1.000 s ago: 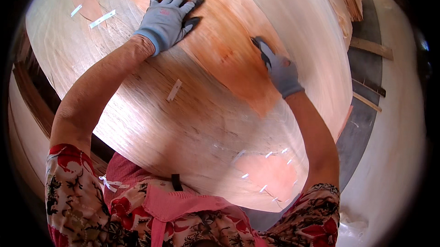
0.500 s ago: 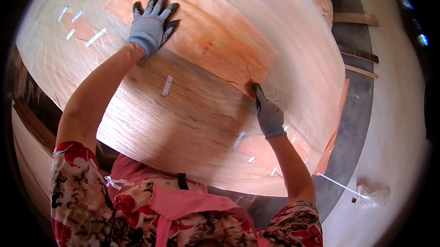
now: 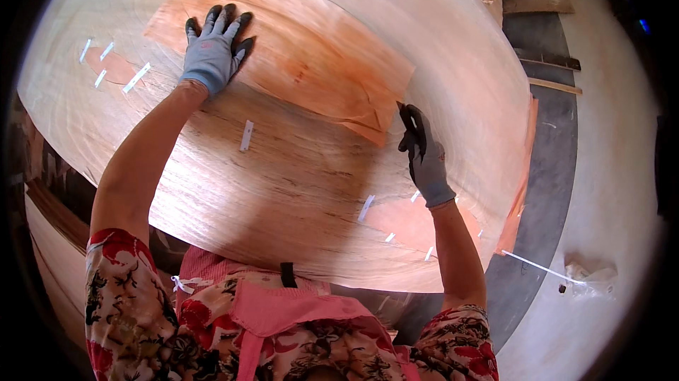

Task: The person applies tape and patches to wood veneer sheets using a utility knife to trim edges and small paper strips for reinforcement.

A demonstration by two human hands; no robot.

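An orange-brown wood veneer sheet (image 3: 304,63) lies on top of a larger pale veneer sheet (image 3: 297,169). My left hand (image 3: 213,52), in a grey glove with dark fingertips, rests flat on the orange sheet's left part, fingers spread. Just off that sheet's right end is my right hand (image 3: 426,151), gloved the same way. Its fingers are bent together, and a thin dark tip pokes out above them; what it belongs to is hidden. A crease or cut line runs near the orange sheet's lower right corner.
White tape strips (image 3: 246,136) dot the pale sheet, several around an oval patch (image 3: 109,64) at left and another patch (image 3: 403,222) at lower right. Wooden strips (image 3: 541,5) lie beyond the right edge. A white rod (image 3: 541,268) reaches toward a clear plastic bag (image 3: 598,276).
My right hand has left the orange sheet's lower right corner and moved up beside its right end, its fingers bending. My left hand stays flat on the sheet. The whole view has shifted slightly.
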